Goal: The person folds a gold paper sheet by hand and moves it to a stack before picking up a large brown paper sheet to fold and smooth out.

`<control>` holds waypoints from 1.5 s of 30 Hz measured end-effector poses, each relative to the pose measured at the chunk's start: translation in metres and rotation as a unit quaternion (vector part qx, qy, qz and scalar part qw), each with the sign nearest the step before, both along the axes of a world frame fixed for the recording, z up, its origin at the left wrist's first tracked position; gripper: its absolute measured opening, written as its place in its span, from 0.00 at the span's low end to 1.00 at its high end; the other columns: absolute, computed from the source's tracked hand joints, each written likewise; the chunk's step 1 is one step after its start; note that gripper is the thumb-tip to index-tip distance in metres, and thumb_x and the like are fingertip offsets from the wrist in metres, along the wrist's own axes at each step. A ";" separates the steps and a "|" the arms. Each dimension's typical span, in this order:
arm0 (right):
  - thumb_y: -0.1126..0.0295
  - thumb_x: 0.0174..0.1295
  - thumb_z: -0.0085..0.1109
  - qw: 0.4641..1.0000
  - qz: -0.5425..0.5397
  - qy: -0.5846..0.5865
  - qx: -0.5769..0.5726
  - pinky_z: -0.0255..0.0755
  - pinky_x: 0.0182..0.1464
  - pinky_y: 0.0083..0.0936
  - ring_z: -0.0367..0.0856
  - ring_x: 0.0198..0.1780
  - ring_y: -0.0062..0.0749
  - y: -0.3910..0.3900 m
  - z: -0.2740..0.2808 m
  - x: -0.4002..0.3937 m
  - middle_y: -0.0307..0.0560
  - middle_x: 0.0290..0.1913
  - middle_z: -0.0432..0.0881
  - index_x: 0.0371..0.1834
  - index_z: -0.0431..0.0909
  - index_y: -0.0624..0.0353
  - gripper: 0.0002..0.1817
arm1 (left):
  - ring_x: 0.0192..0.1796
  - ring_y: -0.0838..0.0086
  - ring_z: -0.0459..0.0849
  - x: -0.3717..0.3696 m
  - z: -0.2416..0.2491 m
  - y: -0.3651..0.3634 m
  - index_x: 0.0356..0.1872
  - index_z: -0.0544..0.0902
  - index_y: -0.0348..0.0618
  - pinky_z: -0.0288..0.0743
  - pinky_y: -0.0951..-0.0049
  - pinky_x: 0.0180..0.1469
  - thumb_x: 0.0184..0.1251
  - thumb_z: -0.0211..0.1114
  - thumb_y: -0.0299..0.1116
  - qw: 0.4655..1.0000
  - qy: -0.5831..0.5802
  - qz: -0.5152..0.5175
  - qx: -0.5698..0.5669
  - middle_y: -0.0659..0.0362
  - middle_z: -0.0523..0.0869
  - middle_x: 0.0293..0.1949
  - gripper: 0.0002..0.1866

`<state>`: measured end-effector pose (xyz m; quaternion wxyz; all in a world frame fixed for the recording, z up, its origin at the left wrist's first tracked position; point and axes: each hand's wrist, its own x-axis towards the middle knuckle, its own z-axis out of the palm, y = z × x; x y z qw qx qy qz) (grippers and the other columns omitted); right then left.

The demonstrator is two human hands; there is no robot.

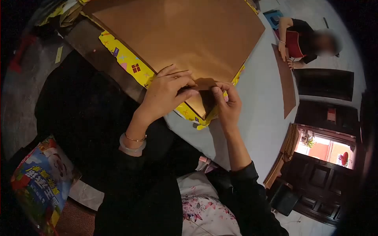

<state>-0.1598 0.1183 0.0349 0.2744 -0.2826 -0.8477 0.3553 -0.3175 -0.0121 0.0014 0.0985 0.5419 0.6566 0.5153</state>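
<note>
A large brown cardboard sheet [185,35] lies on yellow patterned wrapping paper [126,63] over a pale table [260,114]. My left hand [167,92] rests on the near corner of the cardboard, fingers pressing the edge down. My right hand [226,104] pinches that same corner from the other side, thumb and fingers closed on the cardboard and the yellow paper under it. A bracelet and bangle circle my left wrist [134,142].
Another person [303,41] sits at the table's far side with a brown sheet [286,82] in front of them. A colourful printed bag [41,181] lies at the lower left. Dark wooden furniture [323,173] and stacked cardboard [281,157] stand at right.
</note>
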 end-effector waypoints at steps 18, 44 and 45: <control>0.72 0.56 0.66 0.996 0.033 0.026 0.084 0.68 0.45 0.28 0.77 0.40 0.36 0.000 0.009 -0.002 0.44 0.37 0.82 0.35 0.81 0.59 0.06 | 0.64 0.68 0.74 -0.003 0.000 0.002 0.53 0.81 0.46 0.58 0.57 0.69 0.63 0.62 0.30 0.996 0.088 -0.016 -0.013 0.60 0.83 0.54 0.17; 0.74 0.63 0.55 0.993 -0.030 0.076 -0.083 0.66 0.55 0.32 0.76 0.50 0.41 -0.061 -0.015 0.205 0.47 0.50 0.80 0.51 0.78 0.58 0.13 | 0.45 0.58 0.84 0.027 0.068 0.026 0.44 0.84 0.43 0.75 0.66 0.46 0.62 0.61 0.28 0.987 0.075 0.083 -0.118 0.52 0.86 0.40 0.10; 0.75 0.64 0.55 0.988 -0.027 0.086 -0.122 0.67 0.54 0.31 0.76 0.49 0.40 -0.061 -0.013 0.206 0.46 0.49 0.81 0.50 0.78 0.57 0.12 | 0.37 0.54 0.84 0.033 0.075 0.033 0.42 0.84 0.42 0.76 0.63 0.39 0.63 0.61 0.29 0.984 0.135 0.091 -0.076 0.49 0.85 0.34 0.09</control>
